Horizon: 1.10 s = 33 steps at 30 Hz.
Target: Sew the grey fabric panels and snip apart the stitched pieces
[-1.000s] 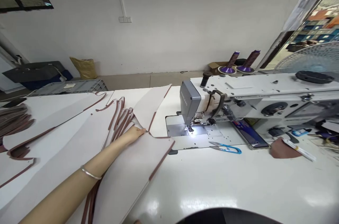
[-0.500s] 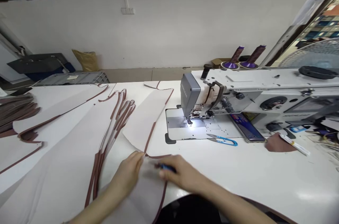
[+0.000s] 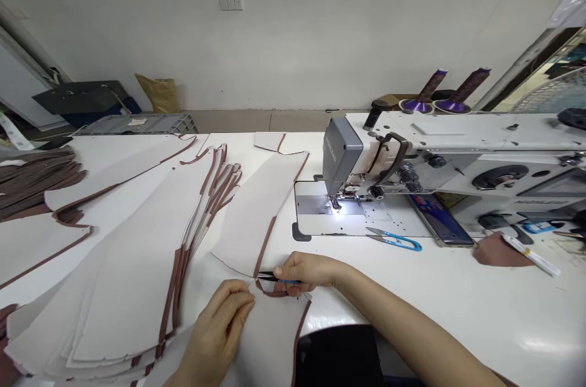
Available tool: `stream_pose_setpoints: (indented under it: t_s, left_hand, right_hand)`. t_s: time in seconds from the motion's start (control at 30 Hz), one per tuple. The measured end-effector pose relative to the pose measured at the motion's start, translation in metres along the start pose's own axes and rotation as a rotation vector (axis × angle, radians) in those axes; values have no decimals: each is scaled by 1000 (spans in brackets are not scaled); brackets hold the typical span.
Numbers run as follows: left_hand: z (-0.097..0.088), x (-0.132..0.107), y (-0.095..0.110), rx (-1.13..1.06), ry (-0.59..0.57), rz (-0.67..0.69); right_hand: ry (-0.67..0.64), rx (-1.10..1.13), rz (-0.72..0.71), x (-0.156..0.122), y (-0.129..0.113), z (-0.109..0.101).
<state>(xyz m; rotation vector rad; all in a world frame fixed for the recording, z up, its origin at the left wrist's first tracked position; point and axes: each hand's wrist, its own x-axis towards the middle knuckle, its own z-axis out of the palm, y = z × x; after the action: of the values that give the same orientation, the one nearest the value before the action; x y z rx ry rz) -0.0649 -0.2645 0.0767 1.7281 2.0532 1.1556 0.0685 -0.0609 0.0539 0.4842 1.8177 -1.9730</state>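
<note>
My right hand (image 3: 306, 271) is closed around small blue-handled thread snips (image 3: 278, 279), whose dark blades point left at the corner between two pale fabric pieces. My left hand (image 3: 218, 329) pinches the brown-edged corner of the near fabric piece (image 3: 270, 338) just left of the blades. A second pale piece (image 3: 260, 216) with brown binding lies beyond it, reaching toward the sewing machine (image 3: 412, 173).
A stack of similar pale pieces (image 3: 132, 265) with brown edging lies to the left. Another pair of blue snips (image 3: 396, 240) and a phone (image 3: 442, 222) rest on the machine bed. Thread cones (image 3: 430, 94) stand behind. Brown strips (image 3: 32, 176) are piled at far left.
My left hand pulled the fabric piece from the stack toward me. My right hand came in holding the snips and now has the blades at the corner. The camera tilted down.
</note>
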Motion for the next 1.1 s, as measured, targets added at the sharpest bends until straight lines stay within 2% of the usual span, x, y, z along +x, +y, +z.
stream_pose_setpoints:
  t_s: [0.07, 0.17, 0.23, 0.33, 0.47, 0.63, 0.77, 0.83, 0.9, 1.03, 1.1]
  left_hand:
    - [1, -2, -3, -21, 8, -40]
    - [4, -3, -12, -36, 26, -169]
    - [4, -3, -15, -44, -7, -218]
    - [3, 2, -15, -53, -70, -162]
    - [2, 9, -9, -58, -13, -114]
    - [4, 11, -5, -76, -41, -84]
    - [1, 9, -8, -77, -48, -82]
    - [-1, 8, -10, -81, -24, -80]
    - [-1, 7, -11, -93, 15, -84]
    - [13, 8, -8, -141, 61, -98]
    - [19, 7, -5, -173, 24, -106]
  right_hand:
    - [-31, 42, -30, 1, 2, 0]
    - [-86, 126, -106, 0, 3, 1]
    - [-108, 143, -149, -2, 2, 4]
    - [-105, 114, -195, -6, -1, 10]
    - [-51, 128, -249, -10, -4, 16]
    - [-39, 185, -266, -12, -5, 18]
    - [22, 167, -288, -12, -1, 19]
    - [76, 182, -298, -10, 3, 18]
    - [183, 227, -314, -5, 6, 16]
    - [501, 289, -271, 19, 2, 11]
    - [661, 248, -235, 33, -3, 10]
